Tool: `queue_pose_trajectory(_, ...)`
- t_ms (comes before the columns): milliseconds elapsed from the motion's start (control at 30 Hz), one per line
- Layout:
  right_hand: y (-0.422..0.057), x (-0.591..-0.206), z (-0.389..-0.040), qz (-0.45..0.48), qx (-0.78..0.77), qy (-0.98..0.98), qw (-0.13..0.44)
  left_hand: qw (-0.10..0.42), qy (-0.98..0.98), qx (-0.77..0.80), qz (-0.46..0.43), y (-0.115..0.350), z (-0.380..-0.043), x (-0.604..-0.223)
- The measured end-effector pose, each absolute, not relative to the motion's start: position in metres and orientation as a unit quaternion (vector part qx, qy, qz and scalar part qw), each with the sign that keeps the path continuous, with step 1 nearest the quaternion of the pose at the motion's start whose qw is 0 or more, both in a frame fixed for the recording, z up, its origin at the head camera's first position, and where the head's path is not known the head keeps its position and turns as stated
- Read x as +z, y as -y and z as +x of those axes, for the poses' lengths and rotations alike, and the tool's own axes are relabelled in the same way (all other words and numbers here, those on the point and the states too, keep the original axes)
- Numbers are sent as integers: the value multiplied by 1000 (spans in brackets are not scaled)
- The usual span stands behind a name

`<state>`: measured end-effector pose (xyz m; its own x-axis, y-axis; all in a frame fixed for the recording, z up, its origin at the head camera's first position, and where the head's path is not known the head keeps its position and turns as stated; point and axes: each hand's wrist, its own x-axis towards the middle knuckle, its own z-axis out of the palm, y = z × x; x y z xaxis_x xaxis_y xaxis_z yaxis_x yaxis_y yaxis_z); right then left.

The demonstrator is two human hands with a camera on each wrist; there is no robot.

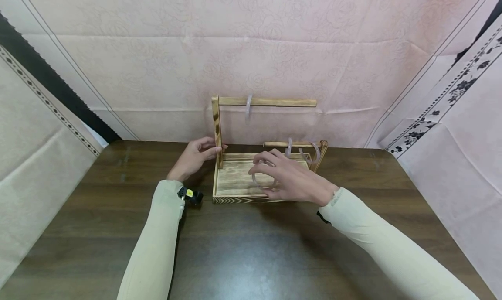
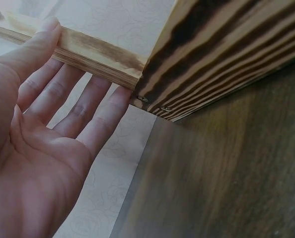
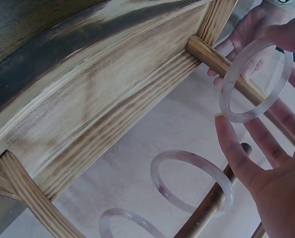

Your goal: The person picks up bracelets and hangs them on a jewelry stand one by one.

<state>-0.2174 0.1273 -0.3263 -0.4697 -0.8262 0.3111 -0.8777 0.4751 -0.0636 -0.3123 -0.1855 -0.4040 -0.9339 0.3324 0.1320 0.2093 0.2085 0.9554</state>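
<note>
A wooden rack (image 1: 235, 184) with a tray base stands on the table. My left hand (image 1: 194, 158) holds its left upright post (image 2: 103, 53), thumb on one side and fingers on the other. Over the tray, my right hand (image 1: 292, 178) pinches a pale translucent bangle (image 3: 228, 91) between thumb and fingers. Another bangle (image 1: 248, 109) hangs on the upper bar (image 1: 282, 102). Two more, a lilac-tinted bangle (image 1: 288, 147) and a tilted bangle (image 1: 317, 152), hang on the lower bar (image 1: 274, 144) at the right.
The dark wooden table (image 1: 235, 247) extends in front of and beside the rack. A pale rose-patterned cloth (image 1: 157, 73) hangs right behind it. The upper bar's right end is free, while the lower bar's free end points left.
</note>
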Motion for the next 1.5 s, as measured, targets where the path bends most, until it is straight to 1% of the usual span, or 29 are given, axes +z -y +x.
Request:
queue_pose_trajectory(333,-134,-322,-212,493,123,851,130,58,-771,610,172,184,-311,-404)
queue_pose_trajectory(600,-139,-321,-210,481,129,858,125,56,-776,604,171,184,-311,-405)
queue_pose_trajectory(833,-142,-319,-209,470,136,862,132,60,-779,601,168,184,-311,-404)
queue_pose_trajectory(1067,-144,-315,-210,462,136,866,135,50,-780,600,171,185,-311,-404)
queue_pose_trajectory(1500,-150,-310,-211,455,144,864,160,52,-777,604,169,185,-313,-405)
